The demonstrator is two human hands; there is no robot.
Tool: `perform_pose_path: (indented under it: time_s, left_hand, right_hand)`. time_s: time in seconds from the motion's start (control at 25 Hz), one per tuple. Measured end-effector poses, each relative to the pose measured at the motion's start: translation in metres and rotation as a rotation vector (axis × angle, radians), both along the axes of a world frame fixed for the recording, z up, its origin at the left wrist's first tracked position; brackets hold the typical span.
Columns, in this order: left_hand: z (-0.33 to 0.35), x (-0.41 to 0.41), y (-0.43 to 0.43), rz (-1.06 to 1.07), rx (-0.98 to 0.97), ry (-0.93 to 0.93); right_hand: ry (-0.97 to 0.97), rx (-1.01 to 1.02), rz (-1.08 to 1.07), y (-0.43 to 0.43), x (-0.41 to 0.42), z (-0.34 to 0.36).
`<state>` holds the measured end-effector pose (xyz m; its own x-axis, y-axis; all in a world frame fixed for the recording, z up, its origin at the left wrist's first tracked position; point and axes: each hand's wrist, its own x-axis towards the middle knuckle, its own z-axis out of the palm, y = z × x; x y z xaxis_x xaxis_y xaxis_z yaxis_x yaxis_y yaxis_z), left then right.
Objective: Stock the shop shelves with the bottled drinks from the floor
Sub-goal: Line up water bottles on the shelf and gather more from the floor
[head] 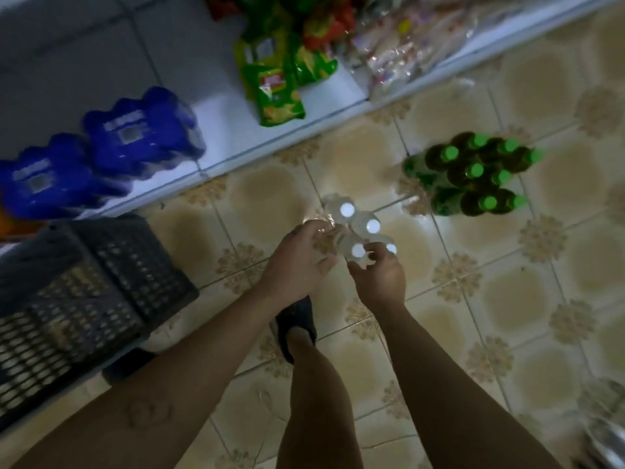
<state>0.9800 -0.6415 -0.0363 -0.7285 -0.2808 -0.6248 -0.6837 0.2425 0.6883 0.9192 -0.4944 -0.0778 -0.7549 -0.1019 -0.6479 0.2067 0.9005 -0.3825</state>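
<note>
Head view: R fingers [374,247] curl round the neck of the nearest white cap, thumb on the near side, so the right hand [378,277] pinches one of the clear bottles [358,228]. L fingers [319,231] are bent round the group's left edge with the thumb below; the left hand [302,257] grips there, though blur hides exactly what it holds. The clear bottles stand bunched on the tiled floor [507,299], just in front of the shelf [223,130]. Green-cap bottles [473,174] are packed together on the floor to the right, apart from the clear ones. A dark shoe [297,319] sits below the hands. Grey crate [84,289] at left. On the shelf: blue packs [101,157], green snack bags [274,86].
</note>
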Motion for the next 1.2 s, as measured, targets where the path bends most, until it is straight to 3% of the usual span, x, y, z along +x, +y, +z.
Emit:
perform_pose_path:
  time_s: [0.16, 0.32, 0.6, 0.92, 1.2]
  left_hand:
    - [-0.042, -0.019, 0.032, -0.137, -0.001, -0.081]
    - [-0.071, -0.021, 0.040, -0.157, -0.012, -0.107]
    - [-0.093, -0.011, 0.041, -0.216, -0.054, -0.168]
    - [-0.009, 0.001, 0.032, -0.242, -0.050, -0.151]
    - [0.081, 0.036, -0.008, -0.196, -0.077, -0.070]
  right_hand:
    - [0.014, 0.189, -0.001, 0.047, -0.029, -0.048]
    - [-0.008, 0.269, 0.205, 0.060, -0.049, -0.092]
    - [0.020, 0.248, 0.280, 0.064, -0.046, -0.119]
    - [-0.011, 0.135, -0.036, 0.094, -0.019, 0.008]
    - [-0.004, -0.094, 0.030, 0.053, -0.012, 0.136]
